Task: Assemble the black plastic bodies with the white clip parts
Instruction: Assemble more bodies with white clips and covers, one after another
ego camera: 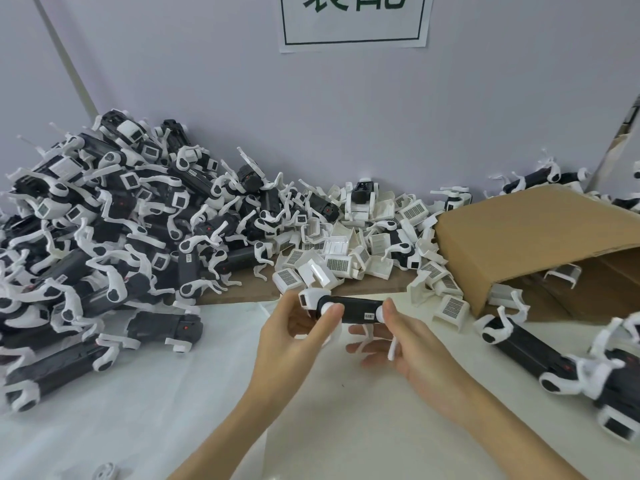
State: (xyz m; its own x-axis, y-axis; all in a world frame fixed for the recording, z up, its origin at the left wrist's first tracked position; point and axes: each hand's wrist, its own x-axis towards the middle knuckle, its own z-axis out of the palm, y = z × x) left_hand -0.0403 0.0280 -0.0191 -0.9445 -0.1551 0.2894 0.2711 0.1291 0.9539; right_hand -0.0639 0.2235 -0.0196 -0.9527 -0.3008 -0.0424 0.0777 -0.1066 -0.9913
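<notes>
Centrally, being held above desk point(346, 427) near its front middle: one black body point(353, 308), lying level between both hands. Left hand point(298, 336) gripping its left end, thumb curling over white clip part point(311, 299) seated there. Right hand point(412, 341) pinching right end, fingers spreading beneath. Piling toward desk's left edge: assembled units point(104, 230), too many to count. Lying toward back middle: loose clips point(346, 251), uncountable. Sitting at right edge: one cardboard box point(540, 244).

Both hands — left hand point(294, 327), right hand point(408, 344) — grip black body point(353, 308).
</notes>
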